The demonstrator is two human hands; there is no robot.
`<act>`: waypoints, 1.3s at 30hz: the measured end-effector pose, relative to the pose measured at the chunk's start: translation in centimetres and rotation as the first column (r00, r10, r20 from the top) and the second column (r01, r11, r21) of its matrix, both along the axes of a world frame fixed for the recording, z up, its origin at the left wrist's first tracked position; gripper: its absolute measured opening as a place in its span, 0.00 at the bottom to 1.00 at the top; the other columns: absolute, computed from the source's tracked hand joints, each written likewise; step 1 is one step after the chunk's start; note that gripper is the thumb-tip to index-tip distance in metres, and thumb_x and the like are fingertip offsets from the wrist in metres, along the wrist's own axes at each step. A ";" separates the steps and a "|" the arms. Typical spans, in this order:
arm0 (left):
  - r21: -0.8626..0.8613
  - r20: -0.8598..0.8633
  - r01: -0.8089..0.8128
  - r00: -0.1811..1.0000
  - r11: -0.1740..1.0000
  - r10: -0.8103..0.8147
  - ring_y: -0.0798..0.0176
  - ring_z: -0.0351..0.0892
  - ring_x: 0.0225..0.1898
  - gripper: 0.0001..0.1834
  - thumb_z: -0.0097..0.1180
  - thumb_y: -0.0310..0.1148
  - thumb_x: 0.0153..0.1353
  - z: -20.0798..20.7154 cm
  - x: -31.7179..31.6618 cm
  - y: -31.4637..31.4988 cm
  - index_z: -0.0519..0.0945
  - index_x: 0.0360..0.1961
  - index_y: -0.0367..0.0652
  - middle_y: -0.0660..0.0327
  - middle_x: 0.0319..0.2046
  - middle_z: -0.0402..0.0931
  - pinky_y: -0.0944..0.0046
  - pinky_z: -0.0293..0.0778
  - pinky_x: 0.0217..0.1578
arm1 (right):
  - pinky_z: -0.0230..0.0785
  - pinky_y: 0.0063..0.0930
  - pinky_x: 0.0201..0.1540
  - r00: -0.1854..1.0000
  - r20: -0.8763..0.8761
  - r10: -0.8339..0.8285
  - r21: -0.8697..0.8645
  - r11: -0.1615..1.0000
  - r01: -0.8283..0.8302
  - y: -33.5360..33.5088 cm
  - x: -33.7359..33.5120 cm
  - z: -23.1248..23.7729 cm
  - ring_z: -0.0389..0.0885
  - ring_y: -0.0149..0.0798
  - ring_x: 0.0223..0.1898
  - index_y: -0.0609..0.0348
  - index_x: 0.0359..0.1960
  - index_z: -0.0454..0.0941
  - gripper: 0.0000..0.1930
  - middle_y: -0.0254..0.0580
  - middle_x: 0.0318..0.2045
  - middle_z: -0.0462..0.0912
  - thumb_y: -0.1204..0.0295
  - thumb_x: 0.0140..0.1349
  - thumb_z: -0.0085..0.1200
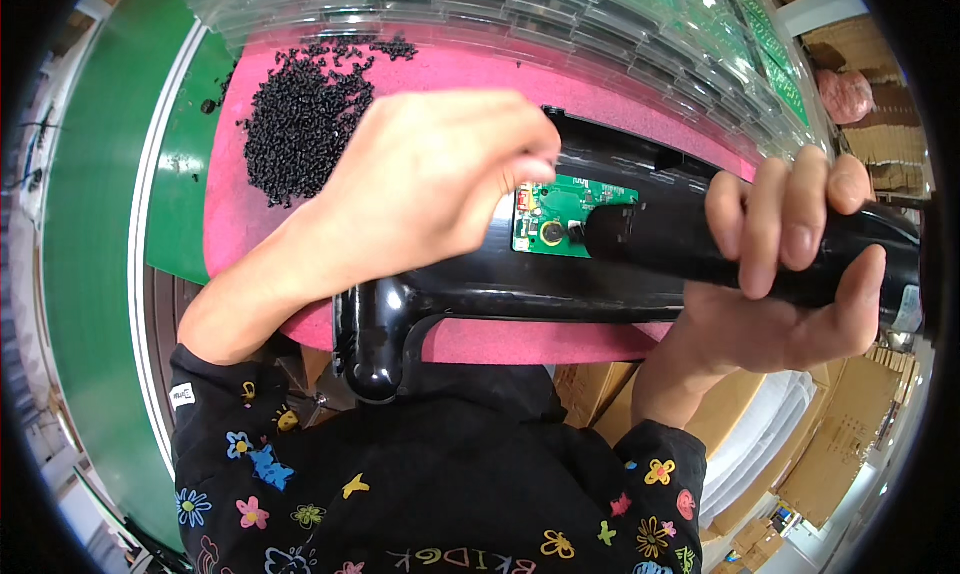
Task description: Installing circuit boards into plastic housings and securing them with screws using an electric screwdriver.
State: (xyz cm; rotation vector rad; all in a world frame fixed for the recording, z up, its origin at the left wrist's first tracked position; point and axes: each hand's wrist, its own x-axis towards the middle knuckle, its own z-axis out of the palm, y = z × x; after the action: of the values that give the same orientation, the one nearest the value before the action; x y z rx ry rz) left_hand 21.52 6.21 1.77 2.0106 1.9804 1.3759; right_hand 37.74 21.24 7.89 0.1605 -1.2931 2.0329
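Observation:
A green circuit board [580, 199] lies inside a long black plastic housing [520, 284], which has a rounded arm at its lower left. My right hand [790, 244] is wrapped round a black electric screwdriver [660, 236]. The driver's tip points left and meets the board near a round dark part; whether a screw sits under it is too small to tell. Over the board's upper left corner hangs my left hand [450, 174], slightly blurred. Its fingers are curled together in a pinch, and anything between them is hidden.
Many small black screws [300, 124] are heaped on the pink mat [500, 344] at the left. Clear plastic trays [520, 14] with green boards are stacked along the back. Cardboard boxes [840, 444] stand at the lower right. A green surface [110, 274] runs along the left.

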 end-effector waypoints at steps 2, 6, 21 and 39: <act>0.056 0.058 -0.079 0.995 0.995 0.076 0.57 0.83 0.30 0.05 0.63 0.21 0.54 0.3 -0.7 0.0 0.80 0.31 0.35 0.57 0.28 0.81 0.63 0.77 0.29 | 0.60 0.23 0.27 0.998 0.041 0.047 0.090 0.995 -0.051 0.2 0.1 -0.2 0.65 0.24 0.18 0.59 0.45 0.69 0.18 0.31 0.27 0.70 0.57 0.64 0.51; 0.033 0.128 -0.047 0.991 0.998 0.042 0.62 0.82 0.30 0.04 0.62 0.22 0.58 0.4 -0.2 0.3 0.80 0.34 0.35 0.58 0.29 0.81 0.67 0.77 0.26 | 0.59 0.23 0.25 0.997 0.050 0.065 0.094 0.993 -0.069 -0.2 -0.5 -0.4 0.65 0.24 0.17 0.59 0.45 0.70 0.18 0.31 0.27 0.70 0.57 0.63 0.51; -0.077 0.181 -0.047 0.982 0.996 0.060 0.48 0.80 0.29 0.07 0.59 0.29 0.60 -0.1 -0.2 -0.3 0.78 0.34 0.35 0.51 0.27 0.78 0.57 0.75 0.30 | 0.61 0.23 0.23 0.947 0.258 0.193 0.318 0.908 -0.272 -2.1 -2.5 0.0 0.68 0.26 0.17 0.58 0.42 0.68 0.22 0.34 0.25 0.72 0.59 0.57 0.64; -0.148 0.061 0.010 0.998 0.989 -0.001 0.51 0.81 0.33 0.07 0.63 0.30 0.54 -0.3 -0.2 -0.7 0.82 0.31 0.37 0.56 0.30 0.80 0.56 0.77 0.34 | 0.61 0.22 0.21 0.964 0.092 0.248 0.311 0.913 -0.265 -1.3 -2.4 -0.8 0.67 0.24 0.15 0.58 0.40 0.69 0.21 0.32 0.24 0.72 0.55 0.58 0.61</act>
State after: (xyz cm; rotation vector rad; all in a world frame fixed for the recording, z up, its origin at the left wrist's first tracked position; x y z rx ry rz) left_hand 21.27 5.53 1.44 1.8864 1.9855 1.2333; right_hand 35.39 19.95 7.09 0.4538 -1.7077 2.0344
